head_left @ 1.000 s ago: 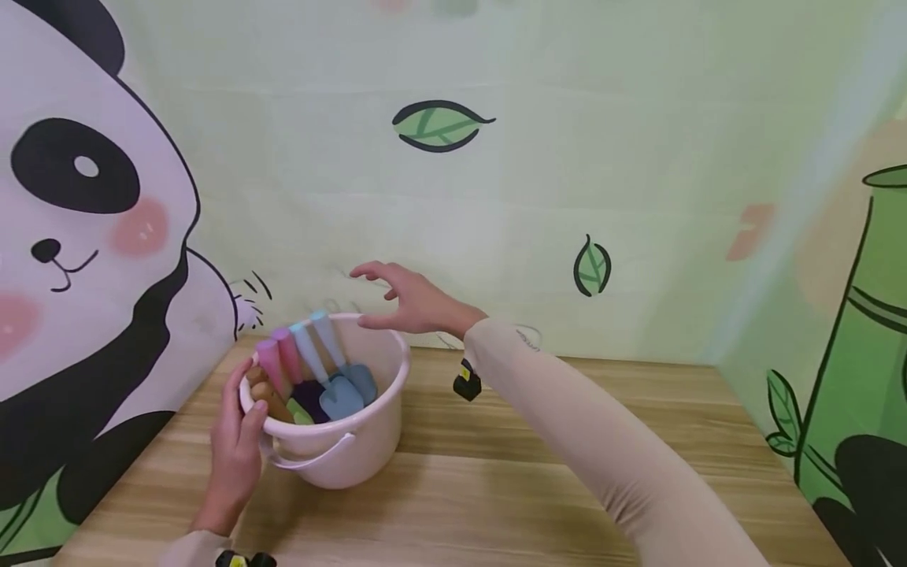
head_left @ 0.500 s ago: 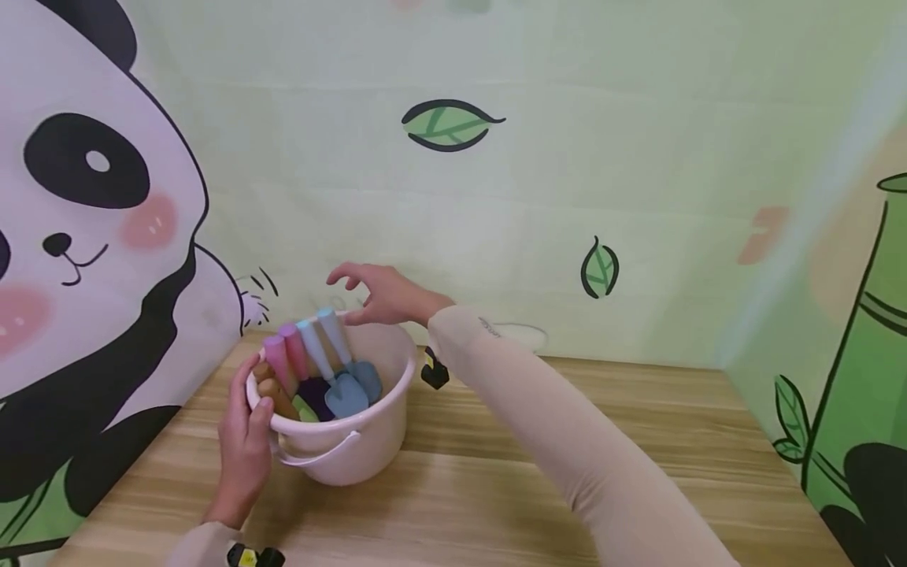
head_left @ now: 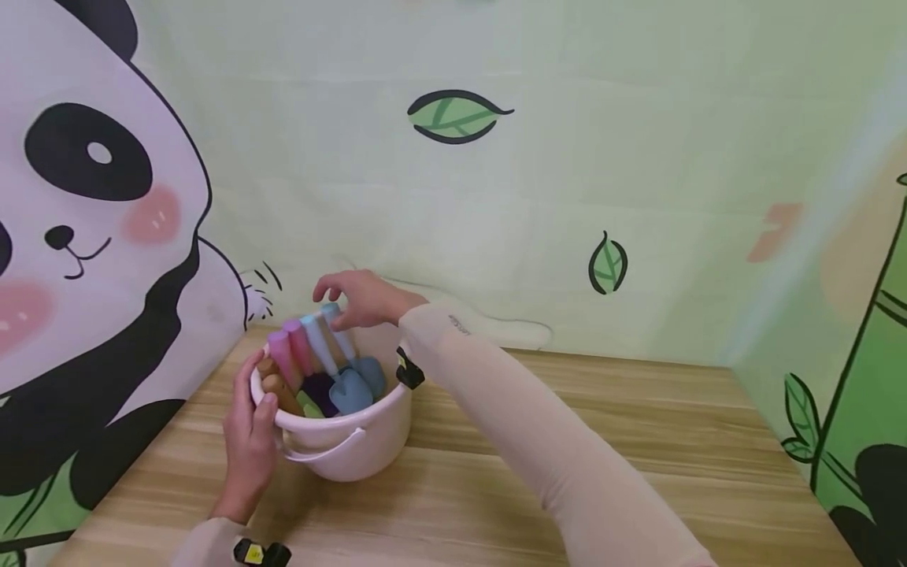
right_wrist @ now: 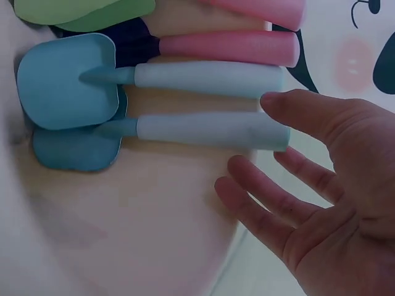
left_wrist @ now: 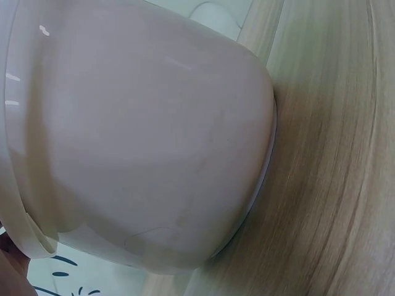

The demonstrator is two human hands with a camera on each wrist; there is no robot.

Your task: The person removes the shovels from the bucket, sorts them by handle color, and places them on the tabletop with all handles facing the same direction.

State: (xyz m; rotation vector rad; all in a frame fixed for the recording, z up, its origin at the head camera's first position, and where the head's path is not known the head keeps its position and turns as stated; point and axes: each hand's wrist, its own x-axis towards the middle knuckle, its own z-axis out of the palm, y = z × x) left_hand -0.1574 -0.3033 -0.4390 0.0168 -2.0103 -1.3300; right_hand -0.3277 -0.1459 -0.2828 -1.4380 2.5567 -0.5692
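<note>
Left hand: fingers pinching the rim of a round, pale-pink plastic bucket, on the wood-grain bench near its far left corner. Inside: brown handles, two pink handles, two round-cornered blue shovels. Right hand: fingers spread about the rear shovel's pale-blue handle; contact cannot be told.

Shows diffuse, even light in the head view, with a soft shadow on the wood-grain tabletop beside the white bucket. Reads dimmer in both wrist views: carries small glints on the bucket in the left, a bluish cast in the right.
</note>
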